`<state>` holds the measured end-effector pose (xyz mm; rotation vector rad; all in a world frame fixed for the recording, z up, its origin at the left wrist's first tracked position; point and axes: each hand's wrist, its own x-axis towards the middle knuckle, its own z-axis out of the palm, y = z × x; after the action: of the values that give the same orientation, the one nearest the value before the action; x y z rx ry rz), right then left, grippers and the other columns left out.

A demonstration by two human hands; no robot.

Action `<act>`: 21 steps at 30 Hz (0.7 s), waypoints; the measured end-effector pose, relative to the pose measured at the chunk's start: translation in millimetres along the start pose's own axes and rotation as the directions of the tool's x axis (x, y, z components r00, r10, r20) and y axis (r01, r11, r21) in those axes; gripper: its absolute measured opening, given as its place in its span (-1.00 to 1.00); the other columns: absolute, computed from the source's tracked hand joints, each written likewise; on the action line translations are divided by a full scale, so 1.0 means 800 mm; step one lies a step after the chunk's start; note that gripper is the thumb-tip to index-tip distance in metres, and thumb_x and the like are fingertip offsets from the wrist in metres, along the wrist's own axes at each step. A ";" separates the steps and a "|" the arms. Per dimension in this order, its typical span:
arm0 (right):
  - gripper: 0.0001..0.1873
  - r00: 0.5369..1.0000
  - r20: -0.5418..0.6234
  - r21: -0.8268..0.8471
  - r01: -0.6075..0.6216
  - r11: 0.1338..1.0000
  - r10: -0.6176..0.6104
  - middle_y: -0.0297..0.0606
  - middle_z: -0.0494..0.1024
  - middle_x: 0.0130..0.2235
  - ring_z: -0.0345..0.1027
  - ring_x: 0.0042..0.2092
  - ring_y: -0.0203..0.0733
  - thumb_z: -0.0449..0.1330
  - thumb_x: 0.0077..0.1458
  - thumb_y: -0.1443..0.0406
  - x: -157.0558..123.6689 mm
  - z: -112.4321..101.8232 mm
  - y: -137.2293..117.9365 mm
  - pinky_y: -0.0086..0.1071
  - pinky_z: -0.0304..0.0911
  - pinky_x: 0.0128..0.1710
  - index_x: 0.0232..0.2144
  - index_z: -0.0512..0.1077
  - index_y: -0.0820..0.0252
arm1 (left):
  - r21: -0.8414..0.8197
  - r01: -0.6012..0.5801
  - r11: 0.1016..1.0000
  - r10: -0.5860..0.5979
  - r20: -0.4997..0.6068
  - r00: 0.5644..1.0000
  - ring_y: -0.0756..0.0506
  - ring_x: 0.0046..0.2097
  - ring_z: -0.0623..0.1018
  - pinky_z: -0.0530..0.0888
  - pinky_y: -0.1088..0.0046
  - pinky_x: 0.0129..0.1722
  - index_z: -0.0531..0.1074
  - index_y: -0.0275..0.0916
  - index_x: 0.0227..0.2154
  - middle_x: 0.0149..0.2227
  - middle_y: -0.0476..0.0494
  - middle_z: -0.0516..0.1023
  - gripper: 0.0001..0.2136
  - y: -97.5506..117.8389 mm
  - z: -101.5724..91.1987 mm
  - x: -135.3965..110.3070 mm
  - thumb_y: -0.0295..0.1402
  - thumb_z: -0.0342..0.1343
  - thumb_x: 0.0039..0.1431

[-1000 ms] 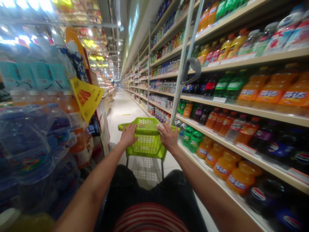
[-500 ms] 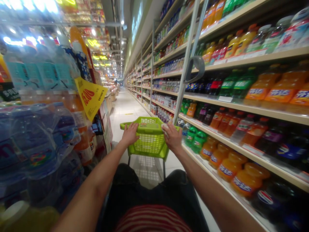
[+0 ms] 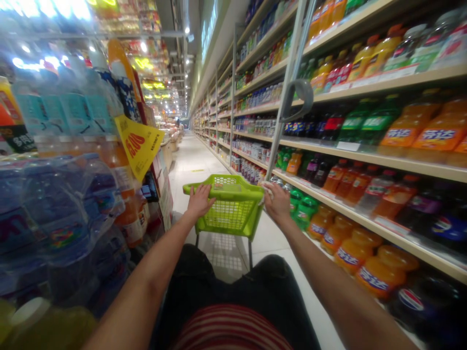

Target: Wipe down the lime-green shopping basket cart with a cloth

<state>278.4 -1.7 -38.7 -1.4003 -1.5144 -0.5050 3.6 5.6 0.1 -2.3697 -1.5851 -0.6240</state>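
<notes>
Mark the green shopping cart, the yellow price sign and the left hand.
Green shopping cart (image 3: 229, 217): head view, on the mesh wall facing the person.
Yellow price sign (image 3: 139, 147): head view, middle of its printed face.
Left hand (image 3: 199, 201): head view, back of the hand.

Green cart (image 3: 233, 216) near drink shelves (image 3: 412, 162)

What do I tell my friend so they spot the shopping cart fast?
Find the long drink shelves on the right, then the pale floor beside them. Before the person's knees stands the cart, the left hand on its handle. It's yellow-green and full of holes, unlike the darker green bottles nearby.
</notes>
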 end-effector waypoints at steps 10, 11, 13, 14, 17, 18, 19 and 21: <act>-0.66 0.977 0.028 -0.097 0.213 0.972 -0.211 -0.12 0.39 0.04 0.20 0.08 -0.07 0.02 0.07 0.33 -0.016 0.010 -0.032 -0.06 -0.14 0.11 -0.08 0.37 0.12 | -0.009 0.024 1.000 -0.024 -0.014 1.000 -0.13 0.21 0.17 -0.04 0.03 0.21 0.14 -0.18 0.13 0.18 -0.11 0.26 -0.60 -0.001 -0.004 -0.002 -0.27 -0.22 0.25; -0.67 0.985 0.008 -0.103 0.170 0.980 -0.170 -0.12 0.40 0.03 0.21 0.07 -0.07 0.01 0.07 0.32 -0.014 0.006 -0.022 -0.05 -0.13 0.10 -0.09 0.38 0.12 | -0.008 0.024 1.000 -0.025 -0.016 1.000 -0.13 0.21 0.18 -0.03 0.04 0.21 0.14 -0.17 0.13 0.17 -0.10 0.26 -0.61 -0.001 -0.004 -0.002 -0.28 -0.22 0.25; -0.69 0.997 -0.048 -0.113 0.059 0.992 -0.065 -0.10 0.42 0.00 0.22 0.05 -0.06 -0.02 0.10 0.28 -0.009 -0.001 -0.005 -0.05 -0.10 0.08 -0.12 0.40 0.13 | -0.009 0.031 0.999 -0.032 -0.023 0.999 -0.13 0.21 0.18 -0.03 0.04 0.21 0.15 -0.17 0.12 0.17 -0.10 0.27 -0.61 0.000 -0.004 -0.002 -0.28 -0.21 0.25; -0.69 0.997 -0.066 -0.114 0.019 0.993 -0.027 -0.09 0.43 -0.01 0.22 0.05 -0.05 -0.03 0.11 0.26 -0.007 -0.003 -0.001 -0.05 -0.09 0.07 -0.13 0.40 0.14 | -0.012 0.037 0.999 -0.038 -0.027 0.999 -0.13 0.21 0.18 -0.03 0.04 0.21 0.16 -0.17 0.12 0.17 -0.10 0.27 -0.61 0.001 -0.003 -0.002 -0.28 -0.21 0.25; -0.68 0.999 -0.042 -0.115 0.030 0.993 -0.035 -0.09 0.43 -0.01 0.21 0.06 -0.04 -0.05 0.12 0.27 -0.008 -0.002 -0.009 -0.05 -0.07 0.06 -0.13 0.40 0.15 | -0.024 0.055 0.998 -0.056 -0.041 0.998 -0.12 0.21 0.18 -0.04 0.04 0.21 0.17 -0.16 0.11 0.17 -0.09 0.28 -0.62 0.007 -0.003 -0.002 -0.28 -0.20 0.25; -0.68 0.998 -0.020 -0.112 0.064 0.992 -0.067 -0.09 0.42 0.00 0.21 0.07 -0.04 -0.04 0.11 0.28 -0.010 0.001 -0.018 -0.05 -0.07 0.06 -0.13 0.39 0.15 | -0.027 0.058 0.998 -0.059 -0.046 0.997 -0.12 0.21 0.18 -0.05 0.03 0.21 0.17 -0.16 0.11 0.16 -0.09 0.28 -0.62 0.009 -0.003 -0.003 -0.28 -0.20 0.25; -0.68 0.995 -0.001 -0.108 0.101 0.989 -0.101 -0.09 0.41 0.01 0.20 0.08 -0.04 -0.03 0.10 0.30 -0.012 0.005 -0.028 -0.06 -0.07 0.06 -0.12 0.38 0.15 | -0.028 0.058 0.998 -0.059 -0.049 0.997 -0.12 0.20 0.19 -0.04 0.03 0.21 0.17 -0.16 0.11 0.16 -0.09 0.28 -0.62 0.010 -0.003 -0.003 -0.28 -0.20 0.25; -0.66 0.987 0.023 -0.099 0.160 0.982 -0.158 -0.09 0.39 0.04 0.17 0.10 -0.05 -0.01 0.08 0.32 -0.016 0.013 -0.047 -0.07 -0.08 0.08 -0.08 0.36 0.15 | -0.025 0.056 0.998 -0.057 -0.052 0.997 -0.12 0.20 0.19 -0.04 0.03 0.21 0.18 -0.17 0.11 0.16 -0.10 0.29 -0.62 0.011 -0.003 -0.003 -0.28 -0.20 0.25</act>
<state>238.3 -9.6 -42.8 -1.3686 -1.6411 -0.6790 10.3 -0.9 1.4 -2.3124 -1.6363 -0.7146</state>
